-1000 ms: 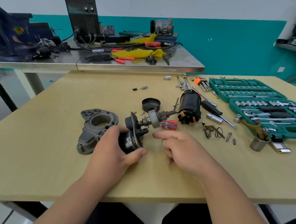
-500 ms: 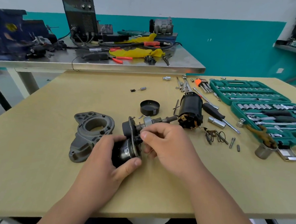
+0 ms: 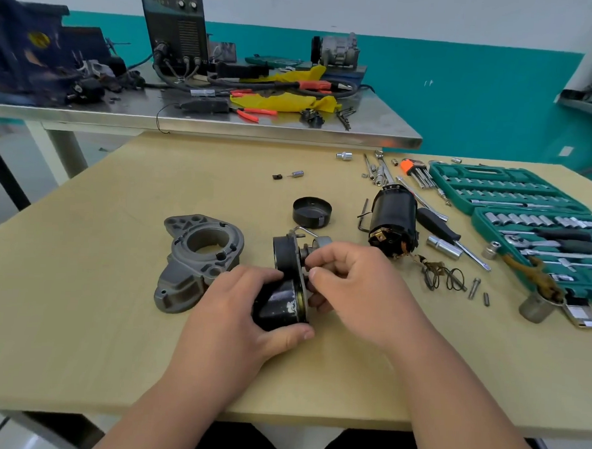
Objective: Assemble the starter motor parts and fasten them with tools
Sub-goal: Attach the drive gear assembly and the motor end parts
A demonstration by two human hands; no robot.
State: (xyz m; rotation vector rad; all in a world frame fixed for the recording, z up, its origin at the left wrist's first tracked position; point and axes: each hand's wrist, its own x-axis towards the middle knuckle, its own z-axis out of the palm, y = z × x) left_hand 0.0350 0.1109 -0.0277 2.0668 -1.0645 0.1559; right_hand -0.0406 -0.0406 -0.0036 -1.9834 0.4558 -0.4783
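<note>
Left hand [image 3: 235, 310] gripping a black motor part [image 3: 282, 302] near the front of the wooden table [image 3: 77, 316], right hand [image 3: 356, 289] with curled fingers pinching its metal end, grey housing [image 3: 197, 253] just left, black motor body [image 3: 392, 222] behind, green socket set [image 3: 515, 201] far right

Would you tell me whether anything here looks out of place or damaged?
Nothing looks damaged. Several sockets and small bolts lie loose on the table, outside the open green socket case.
</note>
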